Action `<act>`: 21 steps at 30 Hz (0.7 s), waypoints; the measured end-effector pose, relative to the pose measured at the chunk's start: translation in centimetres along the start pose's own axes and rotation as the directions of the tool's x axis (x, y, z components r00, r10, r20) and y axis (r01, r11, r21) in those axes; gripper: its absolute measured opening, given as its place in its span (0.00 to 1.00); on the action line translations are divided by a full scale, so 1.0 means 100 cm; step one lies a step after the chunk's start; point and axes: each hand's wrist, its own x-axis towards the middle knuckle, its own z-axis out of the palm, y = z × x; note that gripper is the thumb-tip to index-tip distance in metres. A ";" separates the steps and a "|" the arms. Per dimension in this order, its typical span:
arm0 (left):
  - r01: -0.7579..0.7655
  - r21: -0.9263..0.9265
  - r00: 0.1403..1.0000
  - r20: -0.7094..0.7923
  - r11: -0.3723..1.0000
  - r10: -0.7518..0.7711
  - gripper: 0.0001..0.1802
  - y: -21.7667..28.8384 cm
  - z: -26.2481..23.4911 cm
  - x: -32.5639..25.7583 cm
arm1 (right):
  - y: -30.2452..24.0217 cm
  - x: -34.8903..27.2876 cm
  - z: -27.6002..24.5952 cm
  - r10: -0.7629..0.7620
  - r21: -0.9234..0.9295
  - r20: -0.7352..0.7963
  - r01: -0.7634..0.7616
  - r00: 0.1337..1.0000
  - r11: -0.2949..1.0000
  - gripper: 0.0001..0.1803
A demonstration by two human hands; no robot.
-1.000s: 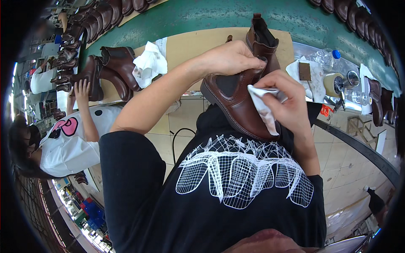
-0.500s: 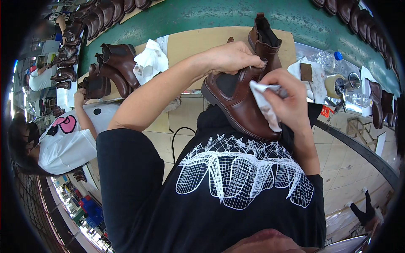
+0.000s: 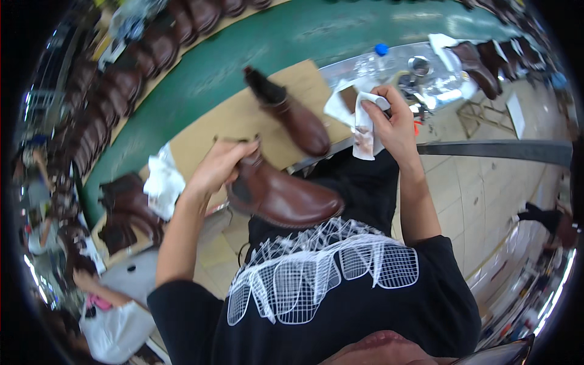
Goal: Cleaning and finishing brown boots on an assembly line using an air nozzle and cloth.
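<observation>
My left hand (image 3: 221, 162) grips a brown leather ankle boot (image 3: 283, 196) by the top of its shaft, with the toe to the right over my lap. A stained white cloth (image 3: 364, 137) hangs from my right hand (image 3: 392, 118), pinched between thumb and fingers, apart from the boot. Another brown boot (image 3: 297, 118) lies beyond on the tan board (image 3: 210, 131), its toe toward me. Close by my right hand, a small brown pad (image 3: 348, 97) rests on a white cloth (image 3: 334, 108).
Brown boots (image 3: 125, 210) and a crumpled white cloth (image 3: 163, 182) sit at the left. To the right are a blue-capped clear bottle (image 3: 368, 64), a round metal container (image 3: 420, 66) and more boots (image 3: 477, 66). A co-worker (image 3: 115, 322) sits at left; boot rows line the green bench (image 3: 237, 45).
My right hand has lifted the cloth off the boot and moved right. My left hand has carried the boot left and tilted it, toe rightward. My view has turned.
</observation>
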 end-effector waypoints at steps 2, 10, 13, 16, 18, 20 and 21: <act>-0.034 -0.026 0.999 0.010 0.999 0.035 0.24 -0.011 0.000 0.002 | 0.017 0.001 -0.030 0.060 0.061 -0.122 -0.053 0.991 0.997 0.08; -0.075 -0.203 0.996 0.038 0.976 0.084 0.22 -0.023 0.000 0.008 | 0.041 0.038 -0.081 0.041 0.092 -0.152 -0.027 0.988 0.995 0.12; -0.077 -0.207 0.996 0.021 0.975 0.083 0.21 -0.023 -0.002 0.007 | 0.030 0.064 -0.050 -0.062 -0.183 -0.176 0.029 0.982 0.983 0.12; -0.085 -0.214 0.996 0.009 0.973 0.089 0.22 -0.020 -0.001 0.006 | 0.033 0.100 -0.037 -0.317 -0.449 -0.322 0.151 0.892 0.881 0.13; -0.079 -0.207 0.997 0.010 0.975 0.083 0.22 -0.022 -0.002 0.010 | 0.052 0.118 -0.032 -0.513 -0.813 -0.266 0.095 0.816 0.574 0.14; -0.070 -0.225 0.998 -0.015 0.972 0.069 0.21 -0.025 -0.004 0.004 | 0.062 0.126 -0.022 -0.416 -0.776 -0.289 0.044 0.862 0.629 0.15; -0.069 -0.215 0.997 -0.031 0.974 0.063 0.21 -0.029 -0.007 -0.001 | 0.066 0.128 -0.019 -0.402 -0.780 -0.306 0.014 0.863 0.625 0.15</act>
